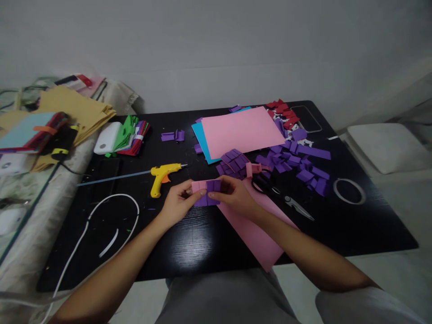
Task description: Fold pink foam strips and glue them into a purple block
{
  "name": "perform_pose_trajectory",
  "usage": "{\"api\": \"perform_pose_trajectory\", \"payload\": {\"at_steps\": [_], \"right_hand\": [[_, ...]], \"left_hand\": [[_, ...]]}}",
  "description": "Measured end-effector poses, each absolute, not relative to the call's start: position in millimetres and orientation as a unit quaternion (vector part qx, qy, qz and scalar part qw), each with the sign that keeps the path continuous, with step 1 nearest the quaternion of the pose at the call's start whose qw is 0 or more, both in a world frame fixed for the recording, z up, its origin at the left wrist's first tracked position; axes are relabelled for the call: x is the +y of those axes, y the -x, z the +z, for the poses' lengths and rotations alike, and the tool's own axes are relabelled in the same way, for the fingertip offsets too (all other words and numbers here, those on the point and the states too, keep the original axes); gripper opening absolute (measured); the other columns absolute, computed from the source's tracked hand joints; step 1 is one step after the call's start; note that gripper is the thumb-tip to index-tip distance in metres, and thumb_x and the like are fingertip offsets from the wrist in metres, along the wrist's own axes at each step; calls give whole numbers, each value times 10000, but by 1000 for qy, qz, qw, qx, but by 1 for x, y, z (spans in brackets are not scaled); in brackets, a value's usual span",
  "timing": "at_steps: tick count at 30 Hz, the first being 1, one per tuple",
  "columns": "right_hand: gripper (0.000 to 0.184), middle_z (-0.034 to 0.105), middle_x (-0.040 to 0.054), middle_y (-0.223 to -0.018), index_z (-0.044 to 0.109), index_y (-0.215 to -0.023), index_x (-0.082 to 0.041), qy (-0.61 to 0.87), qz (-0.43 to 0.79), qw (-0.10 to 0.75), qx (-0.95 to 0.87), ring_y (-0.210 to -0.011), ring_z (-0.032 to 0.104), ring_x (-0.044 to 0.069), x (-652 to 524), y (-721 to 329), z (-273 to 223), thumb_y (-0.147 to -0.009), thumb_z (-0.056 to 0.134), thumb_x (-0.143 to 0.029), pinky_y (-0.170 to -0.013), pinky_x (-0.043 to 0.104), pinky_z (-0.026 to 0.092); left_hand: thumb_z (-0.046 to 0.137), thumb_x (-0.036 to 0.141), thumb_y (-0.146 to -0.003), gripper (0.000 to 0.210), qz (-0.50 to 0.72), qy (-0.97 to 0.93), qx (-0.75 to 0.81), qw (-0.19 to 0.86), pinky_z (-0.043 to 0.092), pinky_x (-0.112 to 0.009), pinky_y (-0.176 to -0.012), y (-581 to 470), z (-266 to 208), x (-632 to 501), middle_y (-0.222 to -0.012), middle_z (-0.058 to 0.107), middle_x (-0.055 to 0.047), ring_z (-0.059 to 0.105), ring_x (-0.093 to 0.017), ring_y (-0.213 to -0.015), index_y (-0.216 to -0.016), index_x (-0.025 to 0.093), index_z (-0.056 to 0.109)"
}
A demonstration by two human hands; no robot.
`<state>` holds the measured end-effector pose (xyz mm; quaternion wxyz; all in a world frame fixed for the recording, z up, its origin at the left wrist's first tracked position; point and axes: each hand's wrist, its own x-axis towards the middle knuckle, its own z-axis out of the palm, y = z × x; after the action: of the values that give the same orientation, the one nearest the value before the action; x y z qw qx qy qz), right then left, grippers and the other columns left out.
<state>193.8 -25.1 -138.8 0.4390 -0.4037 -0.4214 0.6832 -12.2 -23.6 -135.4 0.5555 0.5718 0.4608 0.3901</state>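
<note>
Between my two hands, just above the front of the black table, is a small purple and pink foam-like piece (pixel 206 200) marked with straight lines. My left hand (pixel 178 200) pinches its left edge, thumb on the front face. Its right side is gripped by my right hand (pixel 238 194), thumb also in front. Behind the right hand lies a purple panel with a grid of lines (pixel 234 162). A small pink folded piece (pixel 255 168) rests by the handles of black scissors (pixel 286 198). Under my right forearm is a pink sheet (pixel 266 238).
A yellow glue gun (pixel 164 175) with a long stick lies left of my hands. Pink (pixel 241 130) and blue sheets (pixel 202 144) lie at the back. Purple scraps (pixel 303 164), red scraps (pixel 283 112) and a tape ring (pixel 349 191) are on the right. A white cable (pixel 137 207) loops at left.
</note>
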Motion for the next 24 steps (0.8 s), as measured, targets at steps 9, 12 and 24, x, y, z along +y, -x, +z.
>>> {"api": "perform_pose_trajectory", "payload": {"at_steps": [9,12,24], "right_hand": [[319,735,-31,-805,727,-807,-220,418,679,446,-406,-766,676,157,-26,-192,-140,-648,964,-364,-824,330,563],[328,724,-35,-784,711,-788,-222,419,680,442,-409,-755,673,159,-27,-192,-140,-651,965,-378,-821,335,566],[352,729,-13,-792,714,-801,-232,433,652,438,-441,-749,670,178,-28,-192,-140,-705,923,-499,-770,345,562]], "left_hand": [[859,474,-806,338,387,-577,461,552,462,-219,-578,11,-131,-24,-698,667,9,565,-116,-606,-854,159,745],[837,503,-825,361,386,-580,459,551,499,-227,-607,10,-129,-23,-740,704,-9,601,-128,-640,-869,157,748],[784,582,-859,419,376,-594,457,545,513,-252,-598,9,-126,-24,-706,694,-9,587,-139,-616,-845,165,745]]}}
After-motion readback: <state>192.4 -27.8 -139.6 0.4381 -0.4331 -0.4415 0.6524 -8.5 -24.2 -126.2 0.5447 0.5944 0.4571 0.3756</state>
